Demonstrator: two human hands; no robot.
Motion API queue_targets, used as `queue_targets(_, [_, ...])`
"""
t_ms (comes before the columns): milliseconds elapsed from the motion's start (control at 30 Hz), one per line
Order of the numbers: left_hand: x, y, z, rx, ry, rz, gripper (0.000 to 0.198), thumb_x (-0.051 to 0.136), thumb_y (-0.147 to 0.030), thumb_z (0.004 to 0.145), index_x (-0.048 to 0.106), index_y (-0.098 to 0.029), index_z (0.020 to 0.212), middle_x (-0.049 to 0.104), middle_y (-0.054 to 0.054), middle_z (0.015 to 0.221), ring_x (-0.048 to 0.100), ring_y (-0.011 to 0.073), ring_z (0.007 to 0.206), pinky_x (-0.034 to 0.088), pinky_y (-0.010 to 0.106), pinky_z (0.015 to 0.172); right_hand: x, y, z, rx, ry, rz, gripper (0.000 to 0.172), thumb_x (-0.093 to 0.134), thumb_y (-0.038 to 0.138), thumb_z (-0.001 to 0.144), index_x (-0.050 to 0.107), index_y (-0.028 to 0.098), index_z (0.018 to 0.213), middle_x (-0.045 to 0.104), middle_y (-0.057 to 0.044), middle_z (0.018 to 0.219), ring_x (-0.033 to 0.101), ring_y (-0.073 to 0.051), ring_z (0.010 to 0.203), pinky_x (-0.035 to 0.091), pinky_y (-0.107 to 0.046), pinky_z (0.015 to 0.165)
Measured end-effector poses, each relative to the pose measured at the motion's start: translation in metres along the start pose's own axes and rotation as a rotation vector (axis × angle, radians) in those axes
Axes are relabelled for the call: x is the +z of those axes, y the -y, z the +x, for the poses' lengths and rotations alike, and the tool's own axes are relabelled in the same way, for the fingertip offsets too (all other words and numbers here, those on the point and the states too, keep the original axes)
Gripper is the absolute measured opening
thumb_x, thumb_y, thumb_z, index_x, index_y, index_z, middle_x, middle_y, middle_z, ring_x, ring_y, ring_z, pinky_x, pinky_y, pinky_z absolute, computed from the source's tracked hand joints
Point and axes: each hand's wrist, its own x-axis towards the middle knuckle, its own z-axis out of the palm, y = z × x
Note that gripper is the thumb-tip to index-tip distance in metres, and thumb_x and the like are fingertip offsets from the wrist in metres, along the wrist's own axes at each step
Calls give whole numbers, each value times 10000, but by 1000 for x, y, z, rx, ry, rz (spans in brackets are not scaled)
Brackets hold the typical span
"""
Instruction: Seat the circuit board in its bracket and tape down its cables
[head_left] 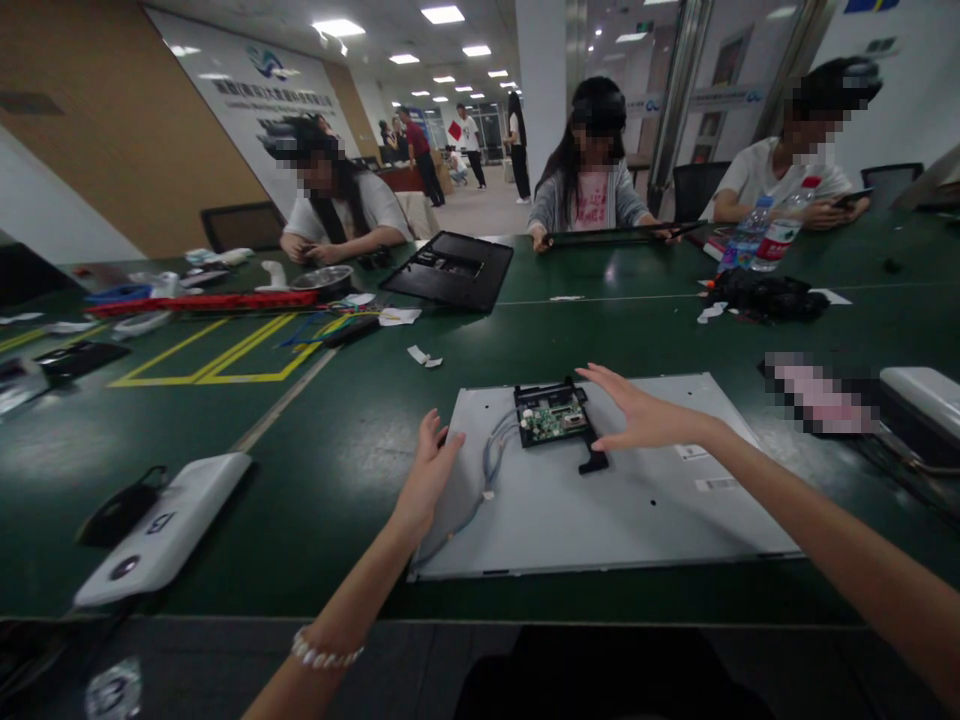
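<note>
Grey metal panel lies on the desk, lower centre of the frame, its circuit board uncovered.
Left hand is at the panel's left edge, fingers loose; right hand extends from the right, fingers parted beside the black bracket, contact I cannot tell. Bracket and cables already lie on the panel; whether they are fixed is not visible. Farther, upper centre, lies a black cover.

The panel near me looks like smooth, matt metal, its bracket like plastic. I see a glossy sheen on the table and smooth plastic on the white device at left.
</note>
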Motion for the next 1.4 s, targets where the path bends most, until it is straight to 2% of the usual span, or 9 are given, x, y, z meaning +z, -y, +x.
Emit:
queue_targets(133, [1,6,-2,65,-10,54,657,570,-380,880,310,-281,1475,296,109,1581,326,275,1432,241,443,1182,11,-8,34,-41,66,76,1175,783,583,678,71,340,1580,87,-81,1661,63,-363,1508,190,-574,1191])
queue_targets(333, [2,6,-4,71,29,30,635,608,-352,863,345,-267,1436,283,99,1582,300,255,1443,210,396,1195,15,-14,50,-79,35,102,1186,778,548,691,6,376,1576,220,-51,1628,269,-353,1462,289,-568,1166])
queue_targets(533, [1,5,-6,63,42,62,600,596,-349,873,365,-260,1419,327,108,1552,313,263,1433,211,411,1192,13,-6,21,-50,-44,76,1178,762,500,725,-52,389,1570,288,-57,1595,330,-378,1424,316,-612,1139])
queue_targets(800, [-3,15,0,102,74,59,592,603,-335,859,377,-282,1403,355,89,1522,323,266,1420,245,402,1181,17,-13,-41,23,-114,88,1094,761,494,729,88,315,1573,363,-127,1531,412,-361,1369,358,-579,1119])
queue_targets(967, [13,-5,-11,323,55,360,695,616,-316,836,337,-212,1464,213,119,1602,135,307,1489,83,474,1217,18,-10,-53,73,-93,89,1055,728,504,764,79,309,1572,319,-140,1564,380,-376,1398,335,-598,1129])
queue_targets(1067, [33,-26,-22,486,284,458,705,668,-343,801,408,-208,1443,226,107,1612,86,324,1502,10,486,1216,18,-9,-58,71,-52,36,1061,695,540,788,25,312,1578,181,-120,1634,244,-363,1472,253,-586,1173])
queue_targets(1200, [54,-39,-23,501,684,394,808,744,-435,728,441,-226,1447,297,124,1587,148,359,1491,62,514,1211,13,-20,-82,117,-38,-90,1027,645,595,817,16,330,1583,78,-82,1666,138,-355,1499,219,-572,1185])
queue_targets(1300, [61,-33,-14,498,793,402,982,783,-509,664,375,-203,1502,237,161,1606,146,403,1483,100,569,1192,11,-34,-107,219,-54,-213,958,612,634,826,88,360,1580,95,-64,1664,124,-381,1492,188,-623,1169])
queue_targets(1400, [61,-21,-7,557,855,458,1053,744,-563,687,280,-177,1550,206,196,1607,147,406,1482,118,581,1186,15,-49,-127,288,-51,-260,859,557,626,867,121,394,1571,143,-35,1653,142,-367,1486,160,-648,1161])
